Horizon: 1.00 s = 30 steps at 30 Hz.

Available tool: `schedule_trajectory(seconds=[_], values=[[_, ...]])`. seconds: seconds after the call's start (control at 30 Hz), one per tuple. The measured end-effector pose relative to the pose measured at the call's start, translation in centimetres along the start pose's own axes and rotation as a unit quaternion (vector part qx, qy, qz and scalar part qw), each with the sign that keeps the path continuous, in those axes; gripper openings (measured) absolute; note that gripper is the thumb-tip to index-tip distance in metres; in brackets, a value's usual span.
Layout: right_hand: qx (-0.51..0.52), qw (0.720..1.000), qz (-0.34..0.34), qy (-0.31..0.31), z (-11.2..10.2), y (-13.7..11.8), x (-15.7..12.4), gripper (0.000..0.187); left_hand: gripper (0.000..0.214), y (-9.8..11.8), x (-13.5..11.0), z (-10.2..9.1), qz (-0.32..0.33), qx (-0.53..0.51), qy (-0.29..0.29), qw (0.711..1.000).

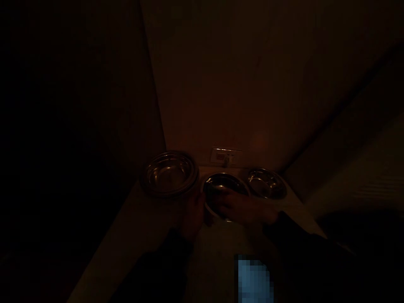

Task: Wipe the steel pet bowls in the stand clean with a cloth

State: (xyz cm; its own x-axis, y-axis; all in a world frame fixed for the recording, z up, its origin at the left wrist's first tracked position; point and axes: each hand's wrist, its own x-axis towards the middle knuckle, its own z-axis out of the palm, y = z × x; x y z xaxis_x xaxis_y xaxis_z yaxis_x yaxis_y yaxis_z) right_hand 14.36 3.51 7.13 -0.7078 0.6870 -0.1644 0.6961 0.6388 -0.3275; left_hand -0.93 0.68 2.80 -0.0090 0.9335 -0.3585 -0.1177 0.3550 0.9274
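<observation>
In very dim light, a shiny metal bowl (225, 179) stands on the table near the wall. My left hand (193, 212) is closed at its left rim and steadies it. Over the bowl reaches my right hand (236, 206), its fingers bent down inside; a dark patch lies by the fingertips, and what they hold, if anything, is too dark to tell. To the left sits a stack of larger metal bowls (170, 174), close to my left hand. A smaller metal bowl (267, 184) rests at the right, beyond my right wrist.
A wall socket plate (225, 156) with something plugged in is just behind the middle bowl. The light table (126, 244) ends at a slanting left edge. A bright bluish, pixelated screen-like patch (254, 280) shows at the bottom.
</observation>
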Motion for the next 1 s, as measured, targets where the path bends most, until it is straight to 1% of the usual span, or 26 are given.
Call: schedule_trajectory(seconds=[0.1,0.17,0.23,0.33,0.43,0.53,0.6,0.7,0.77,0.87,0.93,1.0], values=[[0.013,0.999,-0.032,-0.035,-0.5,0.1,-0.5,0.021,0.027,-0.2,-0.2,-0.1,0.006,-0.018,-0.011,1.0],[0.009,0.999,-0.029,-0.03,-0.2,0.2,-0.2,0.02,0.025,-0.3,-0.3,-0.1,0.012,-0.021,-0.017,1.0],[-0.008,1.0,0.006,-0.003,0.4,0.2,0.3,0.024,0.021,-0.4,-0.3,-0.1,0.015,-0.015,-0.018,1.0],[-0.047,0.994,0.091,0.031,1.0,0.6,0.8,0.026,0.018,-0.4,-0.6,-0.1,0.015,-0.008,-0.018,1.0],[-0.076,0.985,0.155,0.027,1.1,1.1,0.8,0.029,0.019,-0.3,-0.8,0.1,0.014,-0.021,-0.014,1.0],[-0.081,0.981,0.173,0.025,1.2,1.1,1.0,0.029,0.019,-0.3,-0.8,0.0,0.003,-0.039,-0.02,0.999],[-0.073,0.984,0.157,0.035,1.2,0.6,1.4,0.03,0.018,-0.2,-0.8,-0.1,0.002,-0.037,-0.028,0.999],[-0.045,0.993,0.102,0.039,1.0,-0.2,1.8,0.029,0.018,0.0,-0.8,-0.2,0.002,-0.035,-0.018,0.999],[-0.02,0.998,0.054,0.014,0.5,-0.5,1.6,0.022,0.019,0.0,-0.9,-0.1,0.006,-0.038,-0.005,0.999],[0.017,0.998,-0.011,-0.052,-0.5,-0.2,0.7,0.017,0.022,-0.2,-1.0,0.1,0.017,-0.038,0.002,0.999],[0.032,0.996,-0.033,-0.082,-0.8,0.2,0.2,0.019,0.022,-0.4,-0.9,0.2,0.022,-0.032,0.005,0.999],[0.031,0.996,-0.027,-0.073,-0.5,0.4,0.2,0.023,0.022,-0.5,-0.9,0.2,0.023,-0.02,0.007,1.0]])
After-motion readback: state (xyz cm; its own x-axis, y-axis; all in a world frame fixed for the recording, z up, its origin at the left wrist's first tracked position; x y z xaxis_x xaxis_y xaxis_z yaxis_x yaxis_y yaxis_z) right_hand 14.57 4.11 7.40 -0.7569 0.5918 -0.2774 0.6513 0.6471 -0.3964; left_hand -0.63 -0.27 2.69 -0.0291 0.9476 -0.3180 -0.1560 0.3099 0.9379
